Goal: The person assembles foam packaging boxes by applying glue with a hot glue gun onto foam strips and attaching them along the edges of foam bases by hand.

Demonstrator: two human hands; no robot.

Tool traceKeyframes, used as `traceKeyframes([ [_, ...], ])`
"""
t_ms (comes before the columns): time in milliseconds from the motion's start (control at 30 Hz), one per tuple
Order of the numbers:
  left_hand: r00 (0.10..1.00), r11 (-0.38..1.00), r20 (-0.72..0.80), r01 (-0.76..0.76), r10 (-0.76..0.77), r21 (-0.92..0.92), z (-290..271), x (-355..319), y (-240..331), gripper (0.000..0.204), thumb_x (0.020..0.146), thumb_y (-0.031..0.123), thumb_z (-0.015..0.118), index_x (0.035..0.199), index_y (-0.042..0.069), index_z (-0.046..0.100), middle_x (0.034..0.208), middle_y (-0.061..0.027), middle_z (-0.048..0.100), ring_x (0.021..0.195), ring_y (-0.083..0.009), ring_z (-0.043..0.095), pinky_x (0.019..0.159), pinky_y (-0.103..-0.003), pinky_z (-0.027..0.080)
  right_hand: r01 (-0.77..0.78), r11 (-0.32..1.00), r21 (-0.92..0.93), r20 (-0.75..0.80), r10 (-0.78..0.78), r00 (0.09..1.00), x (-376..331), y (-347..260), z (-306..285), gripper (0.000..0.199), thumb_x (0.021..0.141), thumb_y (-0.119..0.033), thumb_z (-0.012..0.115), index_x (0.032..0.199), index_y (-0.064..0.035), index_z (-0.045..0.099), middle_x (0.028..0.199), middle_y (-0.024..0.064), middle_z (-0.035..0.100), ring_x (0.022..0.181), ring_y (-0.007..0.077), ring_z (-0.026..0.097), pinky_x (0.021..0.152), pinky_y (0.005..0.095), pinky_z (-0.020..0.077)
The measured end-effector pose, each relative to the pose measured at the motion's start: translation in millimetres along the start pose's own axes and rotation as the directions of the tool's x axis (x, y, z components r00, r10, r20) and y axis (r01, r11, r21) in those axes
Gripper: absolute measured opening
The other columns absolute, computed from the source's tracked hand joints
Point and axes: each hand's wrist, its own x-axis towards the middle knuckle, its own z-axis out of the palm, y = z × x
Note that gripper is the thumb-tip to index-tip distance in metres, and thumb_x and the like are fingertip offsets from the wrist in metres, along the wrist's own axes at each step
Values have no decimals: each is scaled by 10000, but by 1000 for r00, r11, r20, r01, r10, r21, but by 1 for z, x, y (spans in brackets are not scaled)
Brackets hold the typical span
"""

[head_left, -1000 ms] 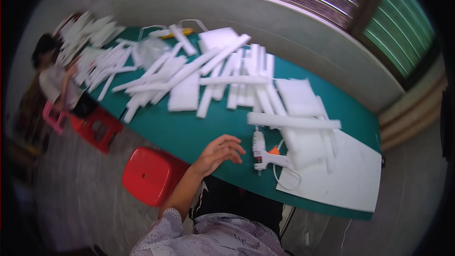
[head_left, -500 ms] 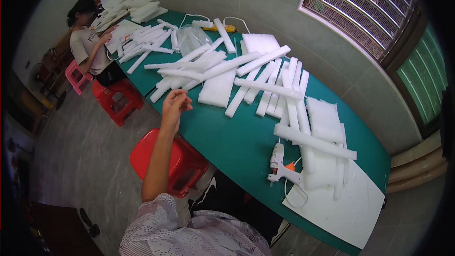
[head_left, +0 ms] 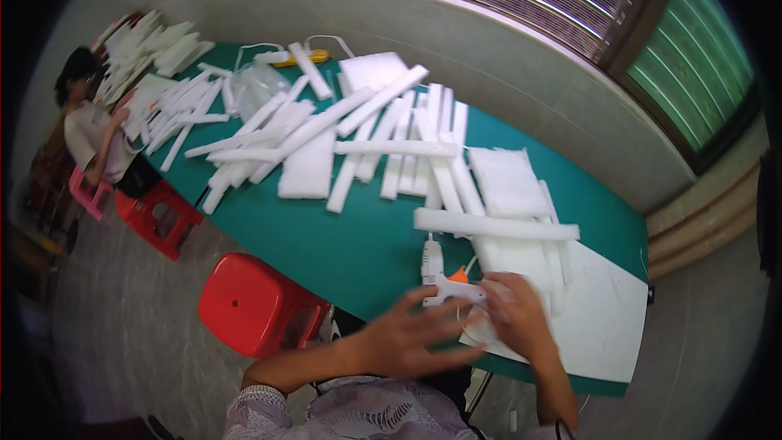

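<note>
A white hot glue gun with an orange trigger lies near the front edge of the green table, its nozzle end toward the foam strips. My right hand is closed at the end of its handle, fingers bent around it. My left hand is just left of the handle, fingers spread and somewhat blurred, with nothing visible in it. Past the gun's nozzle end, a long white foam strip lies across other strips and a square foam pad. A white board lies under the foam at the right.
Many white foam strips lie criss-crossed over the table's middle, beside a clear plastic bag and a yellow power strip. A red stool stands at the front edge. Another person works at the far left end beside stacked foam.
My view has swung to the right. My left hand has come from the table's left edge to beside the glue gun, and my right hand has entered and reached its handle.
</note>
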Motion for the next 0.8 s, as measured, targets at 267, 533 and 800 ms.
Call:
traceKeyframes([
  [267,995,987,31,86,-92,137,27,18,-38,193,825,205,599,1003,146,647,1156,-103,589,1095,-281,565,903,-502,437,289,944,-156,101,-276,956,15,-21,-17,382,851,-164,561,1225,-93,574,1352,120,479,1246,281,463,1015,412,387],
  [533,617,292,-16,349,-786,-890,-9,-27,-112,549,984,409,394,1416,94,268,1343,-182,461,1153,-346,528,929,-434,447,334,-356,873,-96,545,833,-57,84,-59,770,894,-588,447,1493,-190,173,1505,181,256,1365,378,282,1066,558,273],
  [800,778,-265,70,-127,-624,-956,4,2,-108,723,941,538,403,1504,299,17,1569,-108,-46,1410,-399,151,1045,-599,304,395,-602,694,-87,475,876,-74,127,-45,835,843,-746,317,1502,-287,89,1565,126,41,1426,395,26,1042,717,117],
])
